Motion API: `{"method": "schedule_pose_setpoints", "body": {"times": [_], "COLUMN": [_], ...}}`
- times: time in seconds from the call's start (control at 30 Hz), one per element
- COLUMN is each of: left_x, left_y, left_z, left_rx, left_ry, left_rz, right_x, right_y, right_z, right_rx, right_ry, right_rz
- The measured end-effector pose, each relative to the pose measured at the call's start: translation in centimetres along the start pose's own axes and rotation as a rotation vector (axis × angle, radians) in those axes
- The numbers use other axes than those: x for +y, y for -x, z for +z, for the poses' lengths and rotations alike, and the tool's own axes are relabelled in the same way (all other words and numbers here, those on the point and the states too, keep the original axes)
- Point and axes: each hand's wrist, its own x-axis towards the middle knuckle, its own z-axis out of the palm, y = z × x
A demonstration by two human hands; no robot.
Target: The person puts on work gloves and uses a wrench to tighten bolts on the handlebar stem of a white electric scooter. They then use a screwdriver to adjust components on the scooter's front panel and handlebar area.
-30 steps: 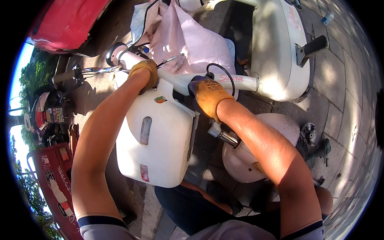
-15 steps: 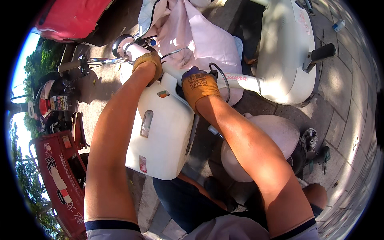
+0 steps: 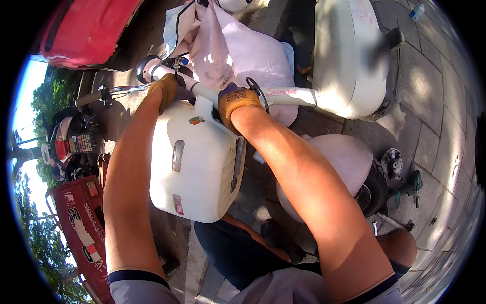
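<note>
A white electric scooter lies on its side, its white stem (image 3: 291,96) running across the middle. Against the stem stands a white plastic front basket (image 3: 197,162) with oval slots. My left hand (image 3: 169,91), in an orange and dark work glove, curls at the basket's upper left corner beside the stem. At its upper right edge, my right hand (image 3: 238,105) is closed, gloved the same way. Both sets of fingertips are partly hidden behind the basket and stem. A black cable (image 3: 258,93) loops just beyond my right hand.
A pink cloth cover (image 3: 253,50) drapes behind the stem. To the right lie a pale rounded scooter panel (image 3: 334,162), a black wheel (image 3: 372,192) and a green power tool (image 3: 412,187). The handlebar grip (image 3: 88,99) juts out left. Red vehicles stand at left.
My left hand has shifted left along the basket's top, from the stem side to the corner. The view has moved a little; my right hand stays by the stem and basket edge.
</note>
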Motion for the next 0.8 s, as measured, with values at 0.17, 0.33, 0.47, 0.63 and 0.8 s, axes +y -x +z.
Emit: {"method": "schedule_pose_setpoints", "body": {"times": [0.17, 0.33, 0.47, 0.63, 0.8], "left_x": [-7.3, -11.3, -9.3, -9.7, -9.5], "left_y": [1.0, 0.0, -0.9, -1.4, -2.0], "left_z": [3.2, 5.2, 4.8, 5.7, 5.8], "left_rx": [0.192, 0.245, 0.188, 0.276, 0.347], "left_ry": [1.187, 1.465, 1.523, 1.409, 1.276], "left_rz": [0.114, -0.17, -0.171, -0.093, -0.043], "right_x": [-1.5, -0.2, 5.0, 4.6, 4.4], "right_y": [2.0, 11.4, 16.3, 11.6, 8.6], "right_z": [2.0, 5.1, 2.8, 8.2, 9.7], "right_rx": [0.067, 0.345, 0.254, 0.564, 0.36], "right_ry": [0.212, 0.322, 0.001, -0.357, -1.128], "right_rz": [-0.103, -0.544, -0.129, -0.388, -0.387]}}
